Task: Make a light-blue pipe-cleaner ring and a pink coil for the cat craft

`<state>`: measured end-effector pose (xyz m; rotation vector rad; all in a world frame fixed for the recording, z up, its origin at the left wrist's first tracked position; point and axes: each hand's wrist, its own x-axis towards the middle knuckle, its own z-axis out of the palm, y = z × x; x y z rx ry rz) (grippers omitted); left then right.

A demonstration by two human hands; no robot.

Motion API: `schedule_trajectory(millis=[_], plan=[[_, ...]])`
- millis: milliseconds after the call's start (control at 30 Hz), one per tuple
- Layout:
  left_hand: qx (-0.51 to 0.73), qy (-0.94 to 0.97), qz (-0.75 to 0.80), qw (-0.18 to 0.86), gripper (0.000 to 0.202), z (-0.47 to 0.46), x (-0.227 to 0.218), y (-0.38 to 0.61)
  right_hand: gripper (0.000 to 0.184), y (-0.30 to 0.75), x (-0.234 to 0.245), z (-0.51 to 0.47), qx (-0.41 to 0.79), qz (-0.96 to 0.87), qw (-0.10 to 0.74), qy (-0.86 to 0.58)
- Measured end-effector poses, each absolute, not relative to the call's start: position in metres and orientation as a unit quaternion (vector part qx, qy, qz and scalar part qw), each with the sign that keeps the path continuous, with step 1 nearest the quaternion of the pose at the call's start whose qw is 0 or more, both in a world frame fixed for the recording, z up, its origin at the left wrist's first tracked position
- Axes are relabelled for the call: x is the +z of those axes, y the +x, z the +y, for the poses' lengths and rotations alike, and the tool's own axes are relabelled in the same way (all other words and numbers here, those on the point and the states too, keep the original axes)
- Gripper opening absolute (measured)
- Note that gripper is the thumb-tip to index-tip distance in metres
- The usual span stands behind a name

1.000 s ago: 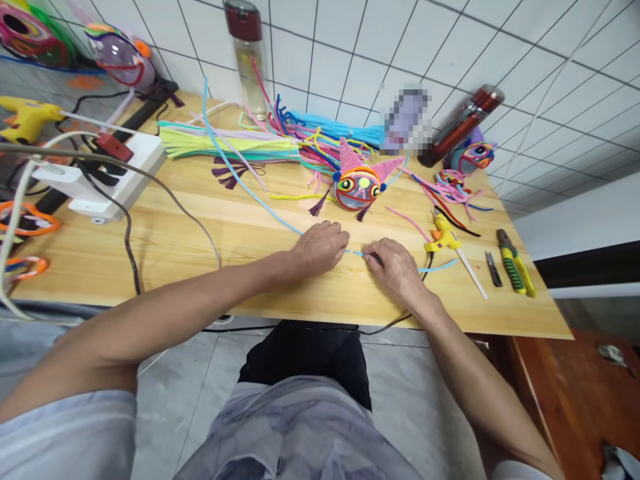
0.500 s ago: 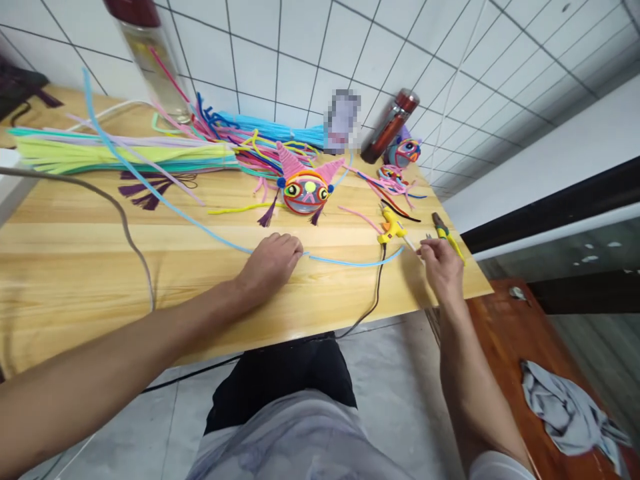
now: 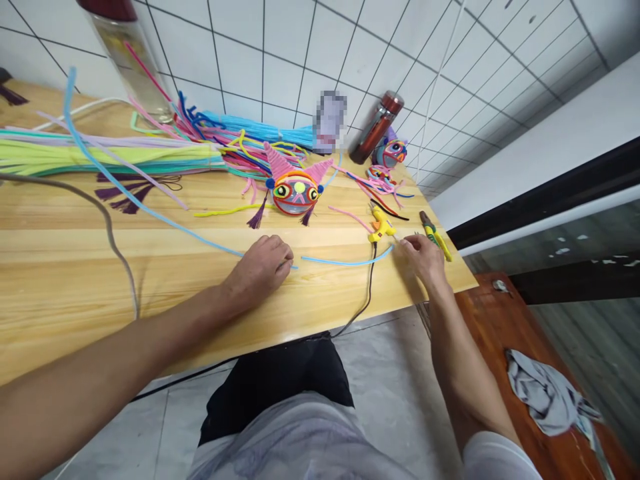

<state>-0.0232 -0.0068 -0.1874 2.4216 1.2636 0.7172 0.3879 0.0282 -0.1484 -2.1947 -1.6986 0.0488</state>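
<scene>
My left hand (image 3: pixel 265 267) rests closed on the table, fingers around a long blue pipe cleaner (image 3: pixel 165 212). Its short end pokes out past my fingertips, while the long end rises to the upper left. A shorter blue pipe cleaner (image 3: pixel 345 262) lies between my hands, curving up at its right end. My right hand (image 3: pixel 424 257) pinches the rear end of the glue stick (image 3: pixel 397 238) in a yellow hot glue gun (image 3: pixel 382 225); the fingers hide part of the stick. Beyond my hands sits a mask-like craft face (image 3: pixel 297 193) with pink ears and tassels.
Pliers (image 3: pixel 436 237) lie right of the glue gun, whose cord (image 3: pixel 371 287) runs off the front edge. Bundled pipe cleaners (image 3: pixel 110 157) fill the back left. A red flask (image 3: pixel 376 128), a second craft face (image 3: pixel 391 153) and a glass bottle (image 3: pixel 133 67) stand along the wall.
My right hand has come closer to the glue gun, and less of the glue stick shows. The short end of the long blue pipe cleaner has separated from the shorter piece. The view has shifted slightly right.
</scene>
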Motion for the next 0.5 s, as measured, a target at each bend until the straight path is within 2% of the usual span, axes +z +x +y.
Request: schedule_trajectory(millis=[100,267,400,500], plan=[[0.250,0.848,0.442,0.156,0.010,-0.009,-0.186,-0.025,0.054,0.363,-0.143,0.039,0.021,-0.592,0.093,-0.800],[0.235,0.857,0.436,0.142,0.016,-0.011,-0.187,-0.027,0.079,0.330,-0.137,0.063,0.026,-0.556,-0.009,-0.831],[0.221,0.874,0.413,0.129,0.015,-0.007,-0.191,-0.027,0.083,0.318,-0.142,0.082,0.034,-0.522,-0.007,-0.852],[0.217,0.871,0.425,0.119,0.019,-0.004,-0.194,-0.026,0.072,0.320,-0.147,0.091,0.042,-0.514,0.024,-0.856]])
